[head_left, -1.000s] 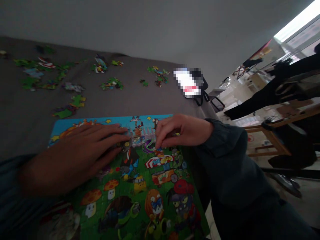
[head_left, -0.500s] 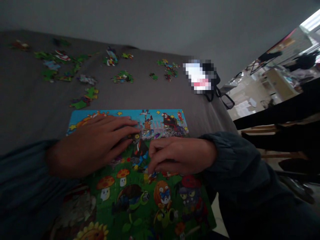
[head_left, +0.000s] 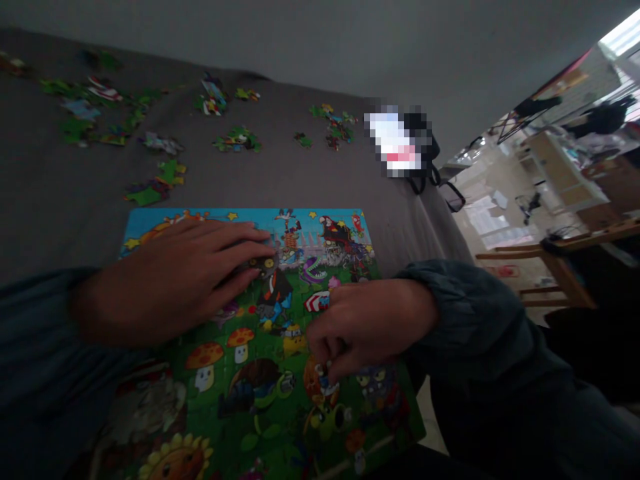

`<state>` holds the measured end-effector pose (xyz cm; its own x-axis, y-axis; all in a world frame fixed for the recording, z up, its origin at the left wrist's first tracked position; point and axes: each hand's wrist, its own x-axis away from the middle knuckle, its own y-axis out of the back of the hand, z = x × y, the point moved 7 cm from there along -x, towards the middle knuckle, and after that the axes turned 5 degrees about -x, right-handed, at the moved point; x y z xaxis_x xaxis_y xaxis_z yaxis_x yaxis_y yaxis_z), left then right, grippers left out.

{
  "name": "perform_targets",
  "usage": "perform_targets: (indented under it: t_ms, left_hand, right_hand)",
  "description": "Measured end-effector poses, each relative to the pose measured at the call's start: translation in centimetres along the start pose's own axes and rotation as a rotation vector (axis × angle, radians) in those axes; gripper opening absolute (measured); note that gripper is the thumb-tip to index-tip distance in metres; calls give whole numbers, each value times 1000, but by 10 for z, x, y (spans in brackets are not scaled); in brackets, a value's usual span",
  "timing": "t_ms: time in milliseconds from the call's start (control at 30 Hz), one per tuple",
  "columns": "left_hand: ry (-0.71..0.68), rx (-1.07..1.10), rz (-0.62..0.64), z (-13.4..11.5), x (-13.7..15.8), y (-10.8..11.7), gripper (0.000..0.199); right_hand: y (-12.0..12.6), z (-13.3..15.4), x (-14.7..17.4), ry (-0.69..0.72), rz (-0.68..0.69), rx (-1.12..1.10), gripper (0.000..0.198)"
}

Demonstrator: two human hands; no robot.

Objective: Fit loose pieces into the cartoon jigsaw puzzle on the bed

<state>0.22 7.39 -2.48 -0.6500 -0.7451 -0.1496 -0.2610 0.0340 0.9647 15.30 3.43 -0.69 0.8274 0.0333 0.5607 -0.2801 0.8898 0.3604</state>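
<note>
A jigsaw puzzle [head_left: 265,427] with bright cartoon plants and zombies lies in front of me, most of its picture filled in. My left hand [head_left: 200,273] rests flat on its upper left part, palm down with fingers stretched out. Over the right side, my right hand [head_left: 360,327] has its thumb and fingers pinched together above the pumpkin figure. A small puzzle piece [head_left: 323,375] seems to show at the fingertips, largely hidden and hard to separate from the print below. Under my left forearm a greyish area with loose-looking shapes is partly covered.
Loose puzzle pieces [head_left: 237,140] lie scattered on the grey cloth [head_left: 260,183] beyond the puzzle, with a cluster at the far left. A blurred-out bright screen [head_left: 397,143] stands at the back right beside black straps. Past the edge at right are wooden furniture [head_left: 560,267] and a pale floor.
My right hand has shifted right and toward me, from beside the yellow figure to the pumpkin, uncovering a striped figure. My left hand stays on the puzzle. The view has shifted slightly.
</note>
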Motion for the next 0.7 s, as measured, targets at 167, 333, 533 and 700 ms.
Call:
perform_targets:
  t_ms: [167, 333, 533, 700]
  left_hand:
    - [8, 21, 9, 1, 0, -1, 42]
    - [9, 18, 3, 0, 0, 0, 41]
    - [26, 61, -10, 2, 2, 0, 39]
    - [1, 29, -64, 1, 5, 2, 36]
  right_hand:
    - [-2, -4, 0, -6, -63, 46, 19]
    - [1, -4, -1, 7, -132, 135, 27]
    - [-4, -4, -4, -47, -111, 315, 32]
    - [-5, -1, -5, -57, -30, 331, 40]
